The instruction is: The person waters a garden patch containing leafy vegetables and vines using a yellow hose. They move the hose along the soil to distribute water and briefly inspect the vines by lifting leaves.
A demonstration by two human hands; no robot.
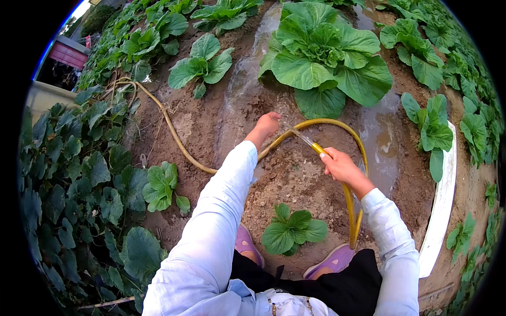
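My right hand (340,165) grips a yellow garden hose (318,148) near its outlet, with the thumb along the top. Clear water (302,136) streams from the outlet towards my left hand (268,124). That hand is at the far end of the stream, above wet soil; its fingers look curled and are partly hidden, so I cannot tell whether they hold anything. The hose loops behind the stream and down beside my right leg. A large leafy cabbage plant (322,55) grows just beyond my hands. A small leafy seedling (293,231) stands between my shoes.
Muddy water lies in furrows (379,146) on both sides of the large plant. The hose's other stretch (174,134) snakes off to the upper left. Dense vines (91,185) cover the left side. A long white board (440,213) lies at right. More leafy plants (199,67) stand around.
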